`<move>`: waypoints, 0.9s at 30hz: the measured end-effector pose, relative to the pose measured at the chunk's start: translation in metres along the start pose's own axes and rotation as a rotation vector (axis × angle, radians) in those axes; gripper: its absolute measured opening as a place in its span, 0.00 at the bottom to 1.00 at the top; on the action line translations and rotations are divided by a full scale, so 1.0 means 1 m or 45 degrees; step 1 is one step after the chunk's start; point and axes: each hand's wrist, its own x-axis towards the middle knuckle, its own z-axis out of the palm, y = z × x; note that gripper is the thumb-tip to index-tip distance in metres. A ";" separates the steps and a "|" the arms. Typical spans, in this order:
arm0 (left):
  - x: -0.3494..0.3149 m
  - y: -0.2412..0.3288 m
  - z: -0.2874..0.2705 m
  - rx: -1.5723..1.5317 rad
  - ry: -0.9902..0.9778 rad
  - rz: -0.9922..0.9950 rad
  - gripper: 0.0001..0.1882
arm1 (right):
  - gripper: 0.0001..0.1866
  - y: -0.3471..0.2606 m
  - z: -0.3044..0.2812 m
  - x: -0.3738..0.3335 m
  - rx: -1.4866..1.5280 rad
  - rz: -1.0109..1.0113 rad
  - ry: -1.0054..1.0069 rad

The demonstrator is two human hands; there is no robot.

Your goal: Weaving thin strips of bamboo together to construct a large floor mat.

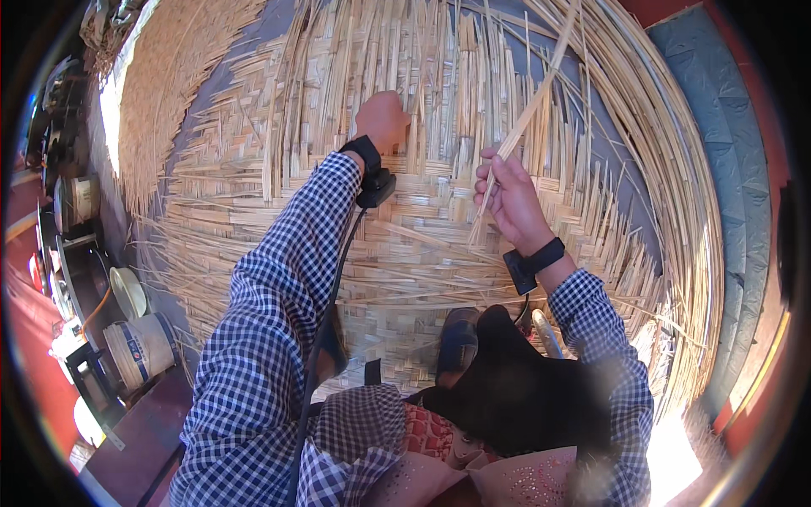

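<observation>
A half-woven mat of pale, flattened reed strips (pixel 397 275) spreads out below me, woven in a zigzag pattern near my feet, with loose strip ends fanning out at the far side. My right hand (pixel 517 201) pinches a long flat reed strip (pixel 541 95) between thumb and fingers. That strip slants from the far right down toward the middle of the mat. Farther off and to the left, my left hand (pixel 384 121) rests low over the upright strips, knuckles up and fingers curled under. What those fingers hold, if anything, is hidden.
A bundle of long reeds (pixel 667 127) curves along the right side, beside a folded blue-grey sheet (pixel 718 160). Another woven mat (pixel 169 93) lies at the far left. A white bucket (pixel 139 348) stands at the left edge. My shoes (pixel 457 342) are on the mat.
</observation>
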 end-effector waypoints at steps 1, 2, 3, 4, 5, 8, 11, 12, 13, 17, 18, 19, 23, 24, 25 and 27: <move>0.007 -0.003 -0.001 -0.131 -0.038 0.018 0.15 | 0.13 0.004 -0.001 0.001 -0.117 0.034 0.006; 0.007 -0.009 -0.003 -0.129 -0.043 0.011 0.15 | 0.13 0.007 0.000 0.002 -0.235 0.070 0.006; 0.005 -0.017 -0.007 -0.460 -0.193 -0.138 0.13 | 0.14 0.009 0.000 0.003 -0.293 0.081 -0.015; 0.003 -0.016 -0.011 -0.797 -0.348 -0.281 0.11 | 0.14 0.010 -0.002 0.005 -0.293 0.085 -0.009; -0.004 -0.005 -0.012 -0.811 -0.366 -0.280 0.11 | 0.14 0.009 -0.008 0.004 -0.333 0.084 -0.002; -0.016 -0.005 -0.026 -1.446 -0.514 -0.541 0.16 | 0.15 0.013 -0.002 0.005 -0.377 0.087 -0.035; -0.019 -0.018 -0.038 -1.374 -0.810 -0.413 0.21 | 0.15 0.022 0.010 0.013 -0.424 0.075 -0.129; -0.024 -0.020 -0.038 -1.399 -0.792 -0.306 0.23 | 0.16 0.026 0.014 0.017 -0.463 0.061 -0.197; -0.030 -0.018 -0.037 -1.425 -0.773 -0.199 0.24 | 0.16 0.029 0.015 0.023 -0.467 0.067 -0.197; -0.050 -0.007 -0.007 -1.647 -0.432 -0.058 0.18 | 0.16 0.036 0.016 0.063 -0.661 -0.160 -0.350; -0.052 -0.002 -0.001 -1.676 -0.403 -0.034 0.18 | 0.16 0.036 0.011 0.073 -0.723 -0.197 -0.351; -0.055 -0.007 0.002 -1.692 -0.357 -0.017 0.19 | 0.16 0.037 0.016 0.082 -0.720 -0.194 -0.361; -0.047 -0.021 0.004 -1.434 -0.308 0.223 0.21 | 0.15 0.049 0.027 0.097 -0.616 -0.031 -0.236; -0.047 -0.022 0.002 -1.440 -0.277 0.199 0.22 | 0.15 0.053 0.029 0.099 -0.657 -0.109 -0.233; -0.047 -0.019 -0.002 -1.451 -0.249 0.176 0.23 | 0.15 0.054 0.026 0.102 -0.661 -0.105 -0.237; -0.054 -0.007 -0.016 -1.572 -0.231 0.069 0.25 | 0.15 0.048 0.015 0.108 -1.568 -0.564 -0.526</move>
